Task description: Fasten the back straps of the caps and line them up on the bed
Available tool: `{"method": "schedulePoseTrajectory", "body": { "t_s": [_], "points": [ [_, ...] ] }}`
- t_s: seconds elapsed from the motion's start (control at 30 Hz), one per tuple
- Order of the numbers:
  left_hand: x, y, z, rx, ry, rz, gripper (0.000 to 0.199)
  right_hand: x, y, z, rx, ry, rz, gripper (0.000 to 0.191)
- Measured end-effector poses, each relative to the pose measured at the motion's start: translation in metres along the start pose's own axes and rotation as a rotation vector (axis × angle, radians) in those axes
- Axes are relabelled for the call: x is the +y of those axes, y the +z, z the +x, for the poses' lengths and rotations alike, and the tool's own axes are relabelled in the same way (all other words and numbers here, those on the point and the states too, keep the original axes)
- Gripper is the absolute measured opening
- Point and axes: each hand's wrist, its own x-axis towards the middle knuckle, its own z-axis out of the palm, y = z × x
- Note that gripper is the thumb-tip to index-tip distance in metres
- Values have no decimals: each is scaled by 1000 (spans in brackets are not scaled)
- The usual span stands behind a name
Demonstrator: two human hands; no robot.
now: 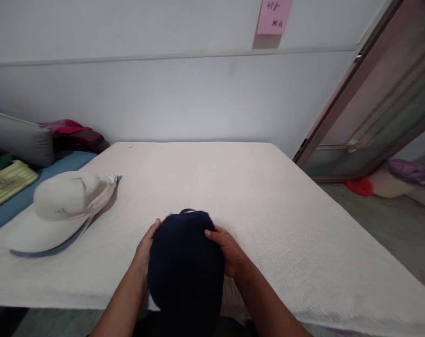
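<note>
A dark navy cap (186,262) is held at the table's front edge, its brim toward my body. My left hand (146,245) grips the cap's left side, with most of its fingers hidden behind the fabric. On the right side, my right hand (228,248) holds the cap, its thumb lying on top of the crown and the other fingers out of sight. A beige wide-brimmed hat (60,199) with a grey-blue edge rests on the left part of the table, apart from both hands.
White textured cloth covers the table (268,210), which stands against a pale wall. To the left are a grey cushion (21,138), a red and dark bundle (75,135) and a yellow item (10,182). A pink note (274,16) hangs above; a sliding door (370,93) stands right.
</note>
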Motion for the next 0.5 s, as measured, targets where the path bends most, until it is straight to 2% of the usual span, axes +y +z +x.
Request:
{"method": "schedulePoseTrajectory", "body": {
  "t_s": [0.13, 0.23, 0.37, 0.43, 0.5],
  "points": [
    [-17, 4, -7, -62, 0, -27, 28, -10, -11, 8, 236, -189, 116, 29],
    [-37, -2, -22, -129, -18, -46, 29, -18, -18, 14, 375, -211, 246, 20],
    [-57, -12, -43, -222, -23, -24, 29, -23, -21, 21, 471, -189, 422, 15],
    [-59, -16, -50, -234, 36, -4, 29, -23, -20, 25, 486, -199, 445, 15],
    [-54, -19, -52, -196, 122, 3, 28, -20, -16, 29, 478, -227, 446, 17]
  ]
}}
